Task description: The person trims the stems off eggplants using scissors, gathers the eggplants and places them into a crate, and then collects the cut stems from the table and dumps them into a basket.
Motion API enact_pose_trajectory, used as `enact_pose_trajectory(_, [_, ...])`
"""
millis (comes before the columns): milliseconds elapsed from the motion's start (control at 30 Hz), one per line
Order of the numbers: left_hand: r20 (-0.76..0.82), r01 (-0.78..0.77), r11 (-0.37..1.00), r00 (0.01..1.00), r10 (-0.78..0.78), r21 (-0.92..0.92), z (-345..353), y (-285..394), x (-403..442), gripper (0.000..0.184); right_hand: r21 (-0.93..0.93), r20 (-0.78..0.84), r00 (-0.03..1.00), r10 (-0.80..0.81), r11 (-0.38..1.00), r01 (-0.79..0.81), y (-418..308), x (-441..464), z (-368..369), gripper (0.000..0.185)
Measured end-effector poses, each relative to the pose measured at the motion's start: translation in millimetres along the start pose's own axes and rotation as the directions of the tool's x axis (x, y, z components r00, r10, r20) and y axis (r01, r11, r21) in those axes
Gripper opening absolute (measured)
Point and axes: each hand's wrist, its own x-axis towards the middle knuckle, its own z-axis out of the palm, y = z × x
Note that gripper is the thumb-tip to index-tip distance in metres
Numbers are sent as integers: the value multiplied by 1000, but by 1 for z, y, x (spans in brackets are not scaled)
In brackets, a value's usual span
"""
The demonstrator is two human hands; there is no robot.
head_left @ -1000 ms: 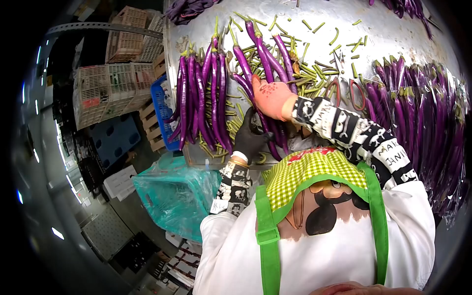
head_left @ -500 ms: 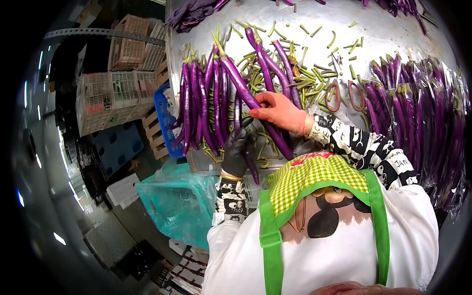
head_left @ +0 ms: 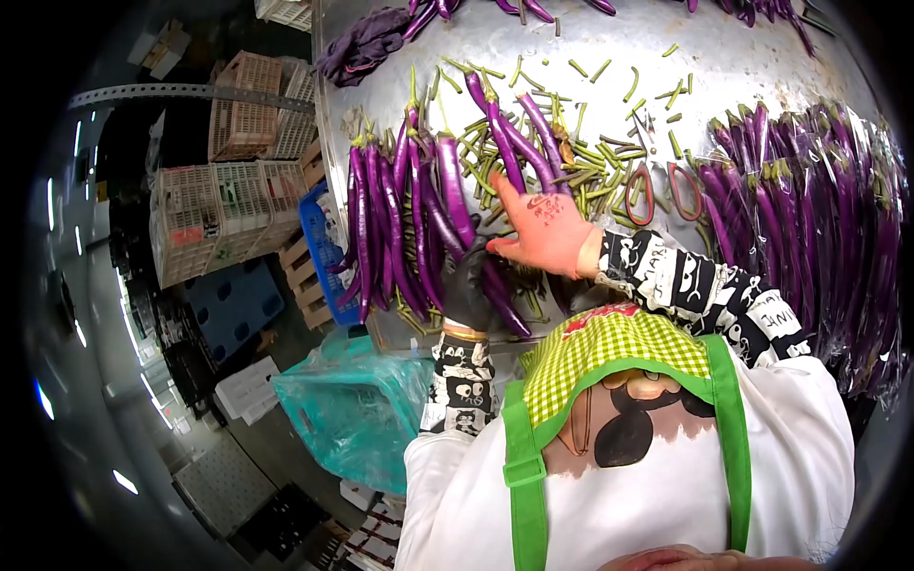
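Note:
My left hand point(head_left: 465, 293), in a black glove, is closed around the lower part of a long purple eggplant point(head_left: 451, 181) and seems to grip a second one with it. Just to the right, my right hand point(head_left: 549, 231) wears a salmon-coloured glove. Its index finger and thumb are stretched apart, with nothing between them. Beyond its fingers lie a few loose eggplants point(head_left: 519, 143) among cut green stems point(head_left: 602, 162). A row of eggplants point(head_left: 386, 209) rests left of my left hand.
Red-handled scissors point(head_left: 640, 196) lie right of my right hand on the metal table point(head_left: 590, 38). Bagged eggplants point(head_left: 809, 219) fill the right side. A dark purple cloth point(head_left: 360, 46) sits at the far left corner. Below the table edge stand a teal plastic-lined crate point(head_left: 357, 409) and a blue basket point(head_left: 322, 233).
My right hand has let go of the eggplant and its fingers have spread. That eggplant now stands more upright at my left hand, which has moved slightly right.

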Motion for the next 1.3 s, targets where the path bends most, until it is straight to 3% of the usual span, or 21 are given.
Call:
enact_pose_trajectory(67, [-32,83,996,996,-84,-24,-3,-10,-4,35,-238,-59,997,42,970,-55,3,9,-1,117])
enact_pose_trajectory(133, [67,459,785,876,-477,-416,-7,-5,-5,38,-261,-25,999,28,965,-34,7,19,0,116])
enact_pose_trajectory(200, [-86,169,984,981,-174,-63,-12,8,5,37,-321,69,997,39,947,-15,3,30,-4,112])
enact_pose_trajectory(267, [-99,31,990,995,-17,138,-17,3,6,36,-348,107,990,93,936,-50,3,39,-7,109])
enact_pose_trajectory(333, [-72,53,990,996,-43,129,-20,-12,-5,35,-309,79,989,125,946,-95,12,41,-4,101])
enact_pose_trajectory(400, [-50,45,994,998,-41,97,-20,-2,-3,36,-388,101,987,125,919,-77,14,40,-2,98])
enact_pose_trajectory(433, [21,231,890,970,-243,-393,-17,6,-3,37,-424,133,983,130,903,-62,14,42,3,96])
enact_pose_trajectory(467, [92,337,534,897,-433,-775,-15,26,3,39,-436,111,986,122,898,-62,18,44,9,95])
enact_pose_trajectory(533, [94,327,600,918,-385,-730,-6,25,2,41,-460,64,993,99,886,-58,23,51,20,94])
enact_pose_trajectory(567, [95,317,634,928,-360,-705,-6,24,3,41,-344,79,986,146,932,-110,18,49,8,90])
enact_pose_trajectory(633, [71,243,800,967,-245,-549,-10,24,3,40,-13,-167,970,174,984,-179,27,47,19,86])
enact_pose_trajectory(667, [62,200,859,979,-195,-472,-11,23,2,39,347,-35,973,226,916,-200,30,50,13,82])
enact_pose_trajectory(700, [58,152,908,988,-141,-390,-13,23,2,38,445,21,985,174,880,-165,31,45,11,81])
enact_pose_trajectory(800, [80,243,792,967,-241,-561,-17,29,6,35,658,81,996,24,749,-72,22,26,11,73])
enact_pose_trajectory(833, [18,70,939,998,-68,-336,-20,22,4,35,764,105,994,27,638,-98,18,22,14,71])
enact_pose_trajectory(867, [6,-113,990,993,114,-80,-26,19,5,35,852,129,991,27,508,-125,13,19,16,69])
enact_pose_trajectory(900, [44,-292,940,956,288,179,-29,17,5,36,919,154,988,24,365,-152,9,16,17,67])
enact_pose_trajectory(933, [-8,-233,955,971,238,184,-24,19,1,29,921,127,992,-2,373,-117,6,14,15,67])
enact_pose_trajectory(1033, [-33,-311,937,947,320,156,-22,2,-7,30,888,144,989,-45,446,-109,2,13,5,72])
enact_pose_trajectory(1233, [-129,-290,956,948,292,33,-19,9,-8,33,815,236,968,-84,559,-150,6,22,-2,64])
enact_pose_trajectory(1300, [-145,-291,952,942,303,98,-20,13,-9,30,764,254,963,-86,629,-145,6,28,-7,62])
